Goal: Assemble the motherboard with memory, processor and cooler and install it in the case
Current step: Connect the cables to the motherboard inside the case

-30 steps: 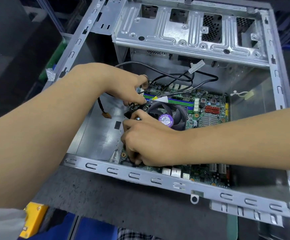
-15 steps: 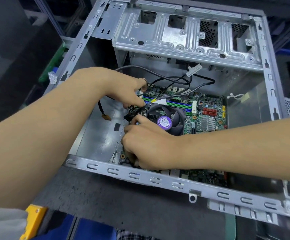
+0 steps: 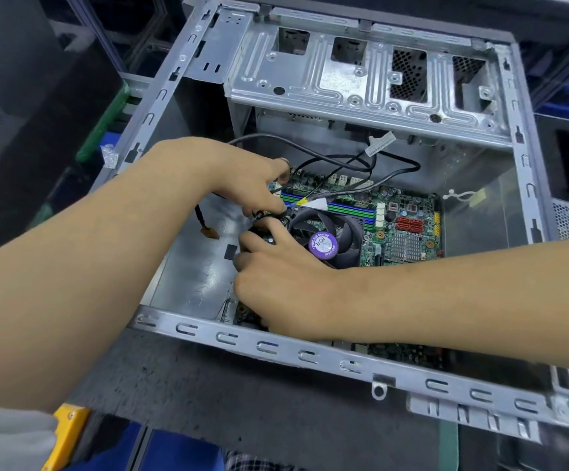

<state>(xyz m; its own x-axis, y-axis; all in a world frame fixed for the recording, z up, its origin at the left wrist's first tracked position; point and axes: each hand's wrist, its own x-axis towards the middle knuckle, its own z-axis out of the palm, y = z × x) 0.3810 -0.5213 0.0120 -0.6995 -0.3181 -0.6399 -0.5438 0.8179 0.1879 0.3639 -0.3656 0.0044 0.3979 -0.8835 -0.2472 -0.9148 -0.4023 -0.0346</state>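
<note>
A green motherboard [image 3: 408,229] lies flat inside the open grey metal case [image 3: 310,355]. On it sits the black cooler fan [image 3: 330,232] with a purple round label. Blue and green memory slots [image 3: 351,209] run behind the fan. My left hand [image 3: 242,178] reaches in from the left and pinches a thin black wire at the fan's left corner. My right hand [image 3: 283,277] comes from the right, fingers curled over the board's left edge, one finger by the same corner. What the right fingers hold is hidden.
Black cables [image 3: 361,164] loop across the back of the board under the drive cage [image 3: 361,83]. An orange-tipped loose connector [image 3: 210,232] hangs over the bare case floor at left. A white cable tie [image 3: 459,195] sticks to the right wall. A yellow object [image 3: 67,433] lies at bottom left.
Both hands stay at the fan's left corner with only small finger shifts. The view has drifted slightly, so the case sits a little lower and to the left.
</note>
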